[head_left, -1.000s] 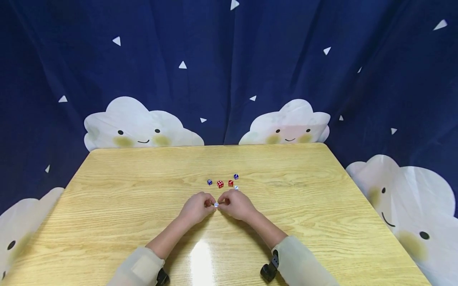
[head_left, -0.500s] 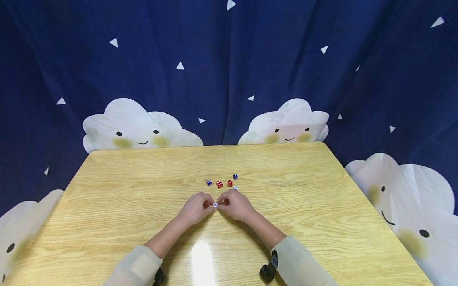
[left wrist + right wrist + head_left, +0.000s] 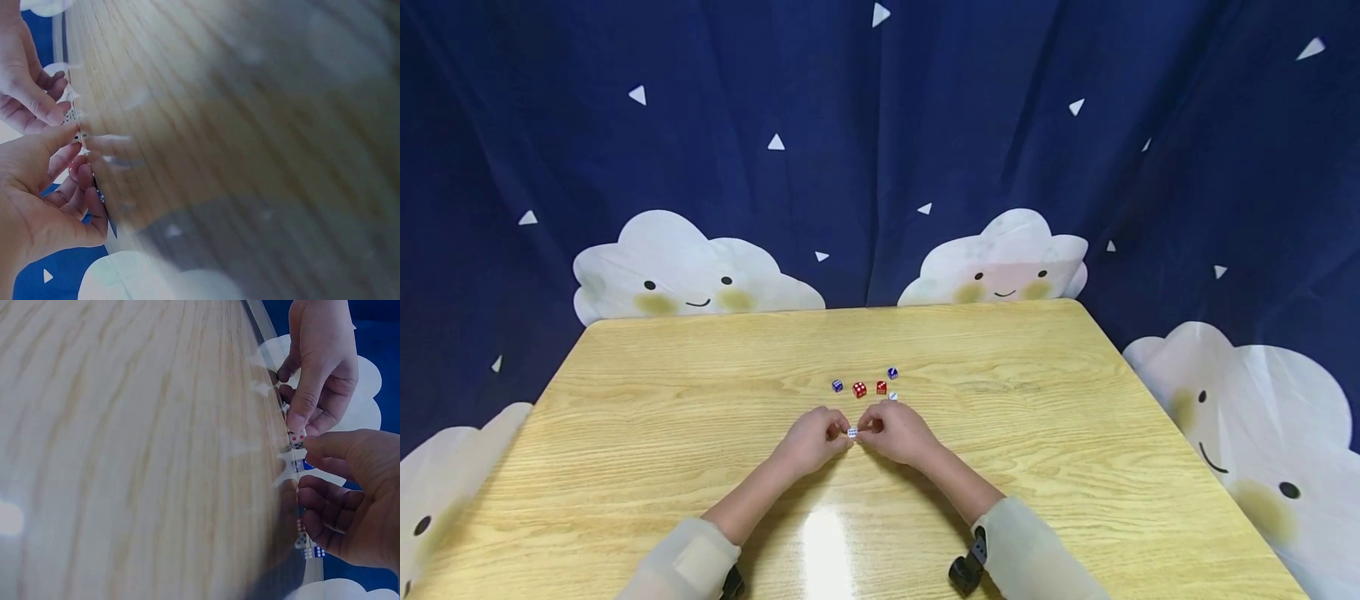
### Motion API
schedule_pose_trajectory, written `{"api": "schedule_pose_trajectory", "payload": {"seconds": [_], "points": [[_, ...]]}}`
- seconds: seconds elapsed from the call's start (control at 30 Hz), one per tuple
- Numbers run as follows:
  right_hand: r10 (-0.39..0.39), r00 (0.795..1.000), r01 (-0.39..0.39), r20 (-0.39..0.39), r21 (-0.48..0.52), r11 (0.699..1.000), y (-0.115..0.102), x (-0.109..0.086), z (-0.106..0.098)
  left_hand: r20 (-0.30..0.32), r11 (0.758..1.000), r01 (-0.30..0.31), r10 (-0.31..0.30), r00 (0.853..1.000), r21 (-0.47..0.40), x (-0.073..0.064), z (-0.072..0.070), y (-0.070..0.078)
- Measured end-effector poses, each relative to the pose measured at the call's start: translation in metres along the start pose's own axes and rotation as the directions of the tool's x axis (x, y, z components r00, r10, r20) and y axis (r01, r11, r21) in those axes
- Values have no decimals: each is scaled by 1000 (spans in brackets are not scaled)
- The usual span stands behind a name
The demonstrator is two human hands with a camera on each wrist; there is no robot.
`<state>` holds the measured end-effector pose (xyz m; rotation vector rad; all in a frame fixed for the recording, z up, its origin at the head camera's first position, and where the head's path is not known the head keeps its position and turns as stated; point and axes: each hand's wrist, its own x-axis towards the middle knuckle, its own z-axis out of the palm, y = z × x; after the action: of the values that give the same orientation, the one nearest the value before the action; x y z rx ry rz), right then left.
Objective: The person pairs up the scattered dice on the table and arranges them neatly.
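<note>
Both hands meet around a small white die [image 3: 852,432] on the wooden table. My left hand [image 3: 811,442] pinches it from the left with thumb and index fingertip. From the right, my right hand [image 3: 895,432] pinches the same die. In the right wrist view the white die [image 3: 297,439] shows dots between the two thumbs, low at the tabletop. Just beyond the hands lie a larger red die [image 3: 859,390], a smaller red die [image 3: 882,387] and another white die [image 3: 892,397], partly hidden by the right hand. Blue dice [image 3: 837,386] lie at either side.
The wooden table [image 3: 700,367] stretches out on all sides of the hands, its back edge against a dark blue curtain [image 3: 850,167] printed with clouds. A black wrist camera [image 3: 966,573] hangs under the right sleeve, close above the tabletop.
Both hands stay at the same spot on the white die, which looks turned slightly. The head view has shifted a little; the other dice lie as before.
</note>
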<state>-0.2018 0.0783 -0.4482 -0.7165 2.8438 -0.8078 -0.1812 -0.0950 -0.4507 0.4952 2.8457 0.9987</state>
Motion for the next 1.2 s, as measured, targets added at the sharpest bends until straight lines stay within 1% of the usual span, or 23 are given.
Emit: {"api": "schedule_pose_trajectory", "payload": {"seconds": [0.23,0.4,0.57,0.73,0.8,1.03,1.2], "points": [[27,999,-27,-41,-8,1000,8,-3,-12,-2,1000,-5,5,1000,-16,0,0,-1],[44,997,-44,-64,-7,999,16,-2,-22,8,1000,-2,2,1000,-18,0,1,-1],[86,993,-86,-82,-3,996,25,-1,-28,10,1000,2,-2,1000,-14,0,1,-2],[120,987,-119,-110,12,993,34,-1,-31,7,1000,3,-2,1000,-12,0,1,-2],[128,983,-128,-128,13,992,37,0,-31,0,1000,-9,9,1000,-10,0,0,-1],[140,974,-146,-177,-24,989,50,4,-29,5,1000,-2,2,1000,-11,0,0,-1],[140,968,-149,-209,-28,988,55,7,-27,11,1000,-4,4,1000,-17,1,1,-2]]}}
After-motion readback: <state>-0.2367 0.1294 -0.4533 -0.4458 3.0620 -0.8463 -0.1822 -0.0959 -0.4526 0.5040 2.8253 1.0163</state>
